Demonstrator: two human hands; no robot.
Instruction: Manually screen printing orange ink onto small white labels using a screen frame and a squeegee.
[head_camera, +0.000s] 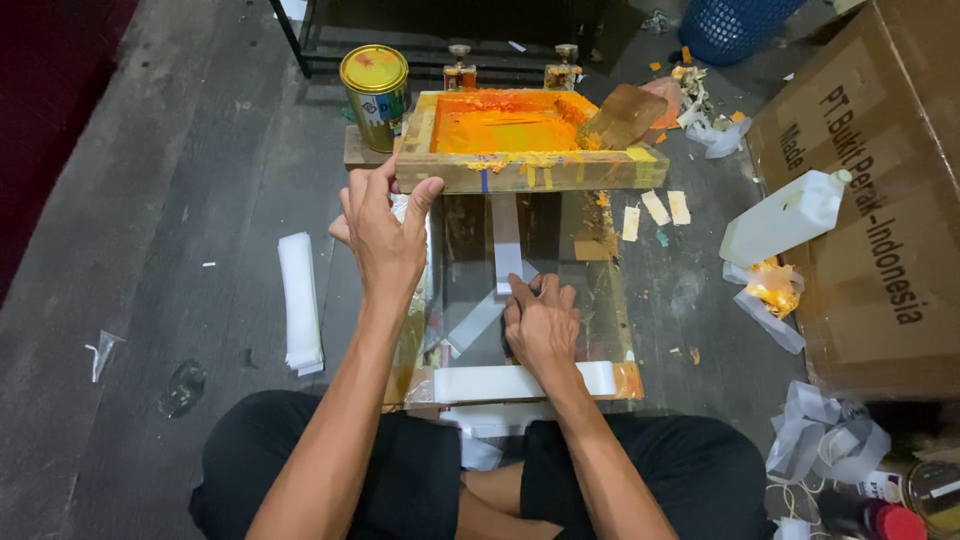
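Note:
A wooden printing frame (530, 168) with orange ink on its screen is tilted up at its near edge. My left hand (385, 235) grips the frame's near left corner. Below it lies a glass plate (590, 300) with tape strips. My right hand (540, 320) presses flat on a white strip (508, 250) lying on that plate. A wooden-handled squeegee (622, 117) rests inside the frame at the right. A wider white band (490, 382) lies across the plate's near edge.
A gold paint can (375, 95) stands left of the frame. A stack of white strips (298, 300) lies on the floor at left. A white plastic jug (785, 215), a cardboard box (880, 200) and crumpled scraps (825, 430) crowd the right. A blue basket (735, 25) is behind.

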